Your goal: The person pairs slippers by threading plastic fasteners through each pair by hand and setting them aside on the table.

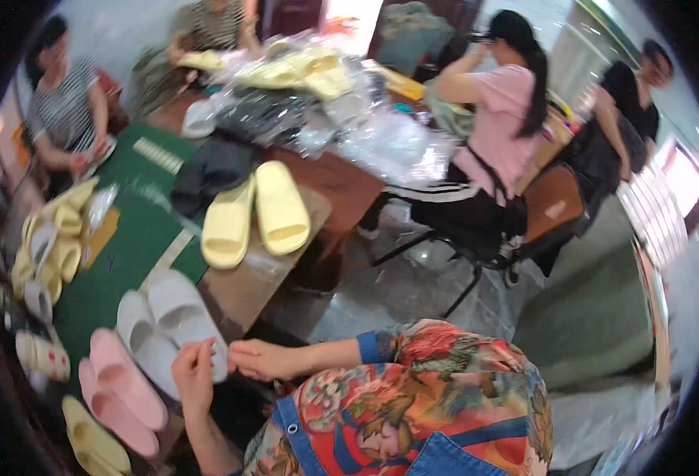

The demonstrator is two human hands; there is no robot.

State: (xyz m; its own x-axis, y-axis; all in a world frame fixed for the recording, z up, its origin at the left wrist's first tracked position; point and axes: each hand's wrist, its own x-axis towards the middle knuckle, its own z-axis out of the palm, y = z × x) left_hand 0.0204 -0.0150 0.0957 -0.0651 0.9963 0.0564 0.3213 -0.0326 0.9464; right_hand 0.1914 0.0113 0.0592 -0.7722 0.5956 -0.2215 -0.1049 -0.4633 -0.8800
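Observation:
My left hand (pixel 194 374) is raised at the table's near edge, its fingers curled together. Close beside it, my right hand (pixel 261 360) is also closed, the two nearly meeting. Anything pinched between the fingers is too small to make out. Just behind them lies a pair of grey slide sandals (pixel 178 311), partly covered by my left hand. To its left are pink slides (pixel 124 389) and a yellow slide (pixel 94 436). Farther up the table, a pair of pale yellow slides (pixel 283 208) rests on brown cardboard (pixel 242 293).
A green mat (pixel 123 238) covers the table's left part, with yellow slides (pixel 52 238) heaped at its edge. Plastic-wrapped slides (pixel 310 103) pile up at the back. Several people sit around, one in a pink shirt (pixel 500 119) on a chair (pixel 554 208).

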